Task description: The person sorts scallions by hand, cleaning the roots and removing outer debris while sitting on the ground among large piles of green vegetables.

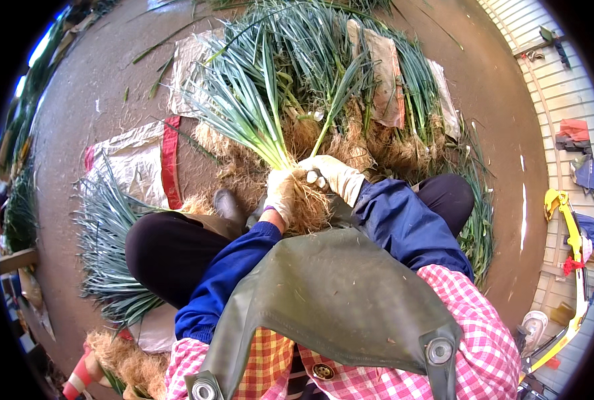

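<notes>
**Both gloved hands on a bunch of rooted green plants**

A bunch of long green leafy plants with pale stems and a tangled tan root clump (280, 143) stands between the person's knees, just above the front edge of the apron. The leaves fan upward and to the left, and the roots hang in a shaggy mass at the bottom. The left hand (280, 193), in a dirty whitish work glove, is closed around the bunch where the stems meet the roots. The right hand (330, 175), in the same kind of glove, is curled against the top of the root clump from the right, its fingers bent in; whether it grips the stems or only presses on them cannot be told.

Both forearms wear blue sleeves (404, 223) over a pink-and-white checked shirt (484, 327). An olive-green waterproof apron with metal eyelets (337, 293) covers the lap, and black trousers (170, 250) show at each knee.

Beyond the hands lies a large heap of the same green plants with brown roots (350, 87), partly on pale woven sacks (387, 73). To the left, another pile of cut green leaves (107, 240) rests beside a white sack with a red stripe (144, 163), all on the brown ground (497, 100).
</notes>
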Tool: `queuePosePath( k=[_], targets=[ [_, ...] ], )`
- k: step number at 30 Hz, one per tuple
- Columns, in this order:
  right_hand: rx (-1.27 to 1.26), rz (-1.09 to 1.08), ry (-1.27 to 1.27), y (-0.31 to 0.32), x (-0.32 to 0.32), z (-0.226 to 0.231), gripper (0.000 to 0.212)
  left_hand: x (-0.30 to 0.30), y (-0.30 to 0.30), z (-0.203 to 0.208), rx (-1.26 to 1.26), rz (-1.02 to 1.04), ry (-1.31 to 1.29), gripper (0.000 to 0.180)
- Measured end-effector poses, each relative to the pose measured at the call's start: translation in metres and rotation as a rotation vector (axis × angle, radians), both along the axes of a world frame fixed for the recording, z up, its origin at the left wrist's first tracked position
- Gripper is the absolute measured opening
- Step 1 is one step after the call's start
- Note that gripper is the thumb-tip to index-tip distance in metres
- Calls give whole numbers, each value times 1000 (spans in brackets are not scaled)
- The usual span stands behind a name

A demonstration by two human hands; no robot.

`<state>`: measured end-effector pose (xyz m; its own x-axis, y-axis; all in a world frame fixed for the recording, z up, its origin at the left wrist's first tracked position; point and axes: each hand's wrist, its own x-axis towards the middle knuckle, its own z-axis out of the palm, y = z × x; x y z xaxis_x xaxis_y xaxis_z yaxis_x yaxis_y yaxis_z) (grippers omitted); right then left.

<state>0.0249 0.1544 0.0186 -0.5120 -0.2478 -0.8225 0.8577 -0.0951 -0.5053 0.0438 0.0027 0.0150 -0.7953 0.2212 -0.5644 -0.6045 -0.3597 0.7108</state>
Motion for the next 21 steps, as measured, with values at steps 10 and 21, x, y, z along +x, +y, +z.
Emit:
queuePosePath(
  k=[10,21],
  targets=[
    [21,-118,454,-4,16,-9,18,1,-2,-2,308,1,-203,23],
    [-379,-82,503,19,6,6,35,3,0,37,629,-7,-302,28]
  ],
)
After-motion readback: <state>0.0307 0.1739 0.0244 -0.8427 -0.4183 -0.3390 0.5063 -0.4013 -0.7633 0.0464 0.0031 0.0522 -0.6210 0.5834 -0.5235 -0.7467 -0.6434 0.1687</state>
